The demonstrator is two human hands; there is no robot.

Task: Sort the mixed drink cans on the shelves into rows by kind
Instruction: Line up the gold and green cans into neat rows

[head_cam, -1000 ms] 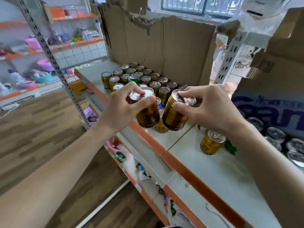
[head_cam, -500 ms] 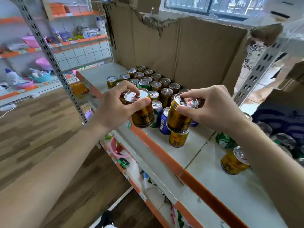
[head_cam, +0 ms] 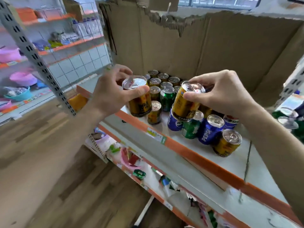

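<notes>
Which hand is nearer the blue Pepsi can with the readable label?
Right. The right hand, holding a gold can, is just above the Pepsi can; the left hand is well off to its left.

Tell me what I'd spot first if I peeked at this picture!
The left hand grips one gold can and the right hand grips another gold can, mid-picture above the shelf. Below the right hand, a blue Pepsi can stands among green and gold cans, with torn cardboard behind.
</notes>
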